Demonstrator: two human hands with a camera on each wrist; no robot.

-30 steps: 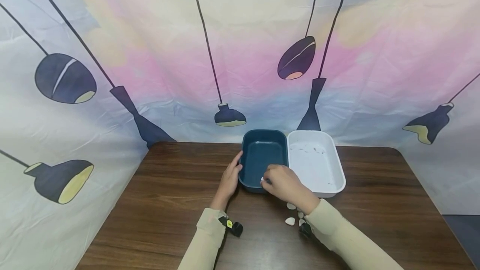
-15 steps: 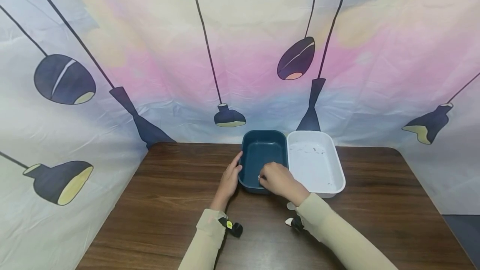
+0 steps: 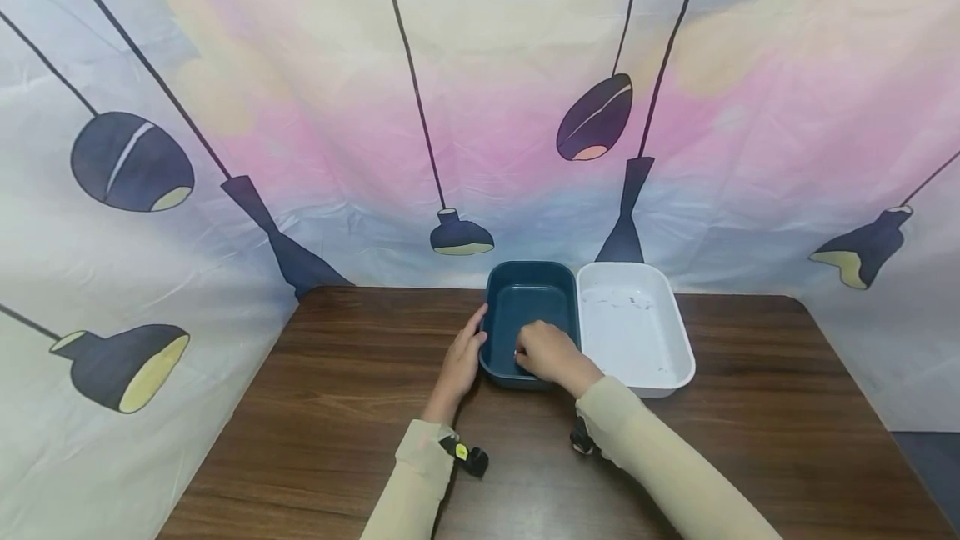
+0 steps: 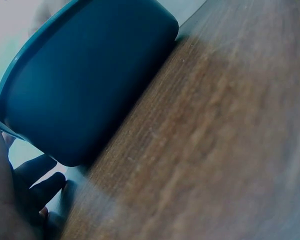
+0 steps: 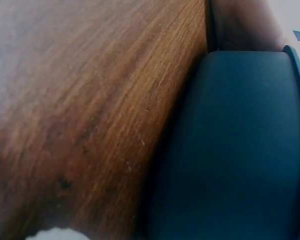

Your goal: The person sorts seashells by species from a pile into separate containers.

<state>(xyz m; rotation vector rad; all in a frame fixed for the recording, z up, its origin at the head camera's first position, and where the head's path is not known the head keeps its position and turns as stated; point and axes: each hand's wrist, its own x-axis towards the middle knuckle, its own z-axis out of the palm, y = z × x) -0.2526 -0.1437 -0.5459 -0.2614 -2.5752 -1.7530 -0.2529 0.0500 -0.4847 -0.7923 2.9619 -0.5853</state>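
A dark teal dish [image 3: 528,302] stands near the table's far edge. My left hand [image 3: 459,357] rests against its left wall, fingers mostly straight; the left wrist view shows the fingers [image 4: 47,190] by the dish's corner. Over the near part of the dish is my right hand [image 3: 549,351], its fingers curled. It pinches a small white pebble-like piece, of which only a sliver shows. The right wrist view shows the outer wall of the dish [image 5: 235,135] and the top of a white piece [image 5: 60,235] at the bottom edge.
A white dish [image 3: 633,323] with dark flecks inside stands right beside the teal one. Both are on a brown wood-grain table [image 3: 337,390]. Behind the table hangs a cloth [image 3: 337,107] printed with lamps.
My right hand has moved slightly left and deeper over the teal dish with the white piece. Its sleeve and wrist camera now cover the loose white pieces on the table. My left hand stays put.
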